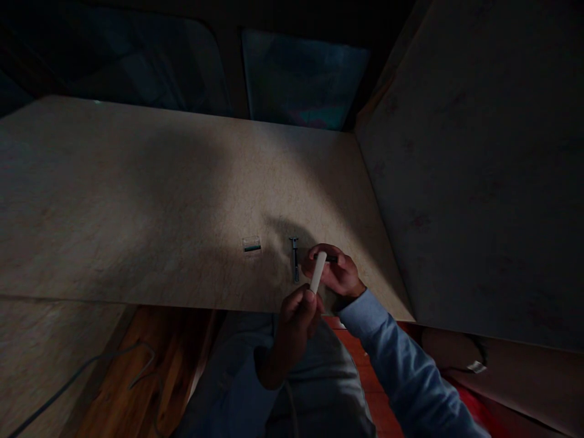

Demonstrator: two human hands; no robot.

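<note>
My left hand (297,315) pinches the lower end of a white tube-like stick (318,271) just over the near edge of a beige table (137,201). My right hand (335,271) holds the stick's upper part; a small dark piece (329,258) shows between its fingers. A thin dark metal tool (295,258) lies on the table just left of my right hand. Further left sits a small clear packet with a dark strip (252,245).
The scene is dim. A second beige panel (479,182) rises at the right of the table. Dark windows (301,79) lie behind. Below are a wooden seat (150,365), a thin cable (91,365) and something red (474,407) at the lower right.
</note>
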